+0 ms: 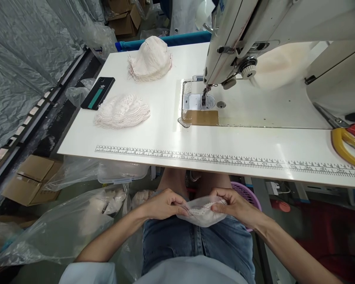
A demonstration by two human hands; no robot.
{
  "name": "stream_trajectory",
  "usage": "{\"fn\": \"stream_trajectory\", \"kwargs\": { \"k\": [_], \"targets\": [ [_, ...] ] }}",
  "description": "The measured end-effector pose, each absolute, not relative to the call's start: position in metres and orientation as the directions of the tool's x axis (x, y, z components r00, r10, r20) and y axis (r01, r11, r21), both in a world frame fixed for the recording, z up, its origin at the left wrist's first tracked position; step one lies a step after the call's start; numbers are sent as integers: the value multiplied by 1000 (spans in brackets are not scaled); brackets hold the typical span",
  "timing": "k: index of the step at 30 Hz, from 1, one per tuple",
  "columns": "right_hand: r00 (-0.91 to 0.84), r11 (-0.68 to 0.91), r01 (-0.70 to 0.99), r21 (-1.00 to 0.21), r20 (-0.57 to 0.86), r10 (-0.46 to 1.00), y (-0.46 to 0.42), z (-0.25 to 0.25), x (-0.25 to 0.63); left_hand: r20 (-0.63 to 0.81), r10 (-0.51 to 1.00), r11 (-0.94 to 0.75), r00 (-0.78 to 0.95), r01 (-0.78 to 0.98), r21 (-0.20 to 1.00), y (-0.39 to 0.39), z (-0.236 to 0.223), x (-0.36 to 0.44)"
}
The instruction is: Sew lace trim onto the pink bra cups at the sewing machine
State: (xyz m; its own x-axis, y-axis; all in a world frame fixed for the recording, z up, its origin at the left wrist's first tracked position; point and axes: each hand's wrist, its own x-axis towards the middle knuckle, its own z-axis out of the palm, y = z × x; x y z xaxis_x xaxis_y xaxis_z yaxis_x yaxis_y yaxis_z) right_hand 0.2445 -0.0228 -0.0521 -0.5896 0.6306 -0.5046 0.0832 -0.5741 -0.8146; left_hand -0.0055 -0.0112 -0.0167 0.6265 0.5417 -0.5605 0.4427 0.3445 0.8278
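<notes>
Both hands are low over my lap, below the table's front edge. My left hand [165, 204] is closed, pinching the left edge of a small pale lace fabric piece [202, 215]. My right hand [232, 205] is closed on the right side of the same piece. The piece rests against my denim shorts [195, 240]. Up on the white table [154, 134] lie a stack of white lace pieces [122, 112] and, farther back, a stack of pinkish cup-shaped pieces [150, 60].
A white sewing machine [254, 43] stands at the back right, its needle over a metal plate [202, 101]. A black phone [98, 93] lies at the left. Yellow-and-red scissors [350, 144] sit at the right. Plastic bags [65, 225] and cardboard boxes [32, 179] crowd the floor on the left.
</notes>
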Motion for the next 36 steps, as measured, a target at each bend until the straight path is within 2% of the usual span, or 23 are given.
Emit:
{"fn": "stream_trajectory", "kwargs": {
  "k": [5, 9, 14, 20, 25, 32, 36],
  "targets": [
    [-602, -553, 109, -826, -497, 625, -21, -38, 235, -568, 522, 334, 637, 460, 823, -10, -8, -15],
    [-597, -538, 128, -833, -498, 629, -20, -33, 230, -548, 505, 380, 667, 398, 835, -11, -9, -13],
    [-612, -475, 157, -866, -463, 642, -20, -31, 227, -547, 564, 419, 619, 356, 835, -14, -18, 0],
    [-661, -486, 124, -865, -437, 610, -20, -32, 227, -557, 552, 356, 620, 428, 830, -12, -15, -3],
    [-690, -487, 113, -866, -421, 589, -20, -33, 224, -540, 507, 384, 672, 386, 839, -10, -16, -13],
    [-695, -395, 172, -902, -396, 601, -18, -21, 216, -530, 460, 395, 712, 370, 840, -8, -12, -12],
    [-718, -349, 189, -918, -372, 589, -17, -17, 214, -540, 506, 344, 673, 417, 842, -8, -7, -3]
  ]
}}
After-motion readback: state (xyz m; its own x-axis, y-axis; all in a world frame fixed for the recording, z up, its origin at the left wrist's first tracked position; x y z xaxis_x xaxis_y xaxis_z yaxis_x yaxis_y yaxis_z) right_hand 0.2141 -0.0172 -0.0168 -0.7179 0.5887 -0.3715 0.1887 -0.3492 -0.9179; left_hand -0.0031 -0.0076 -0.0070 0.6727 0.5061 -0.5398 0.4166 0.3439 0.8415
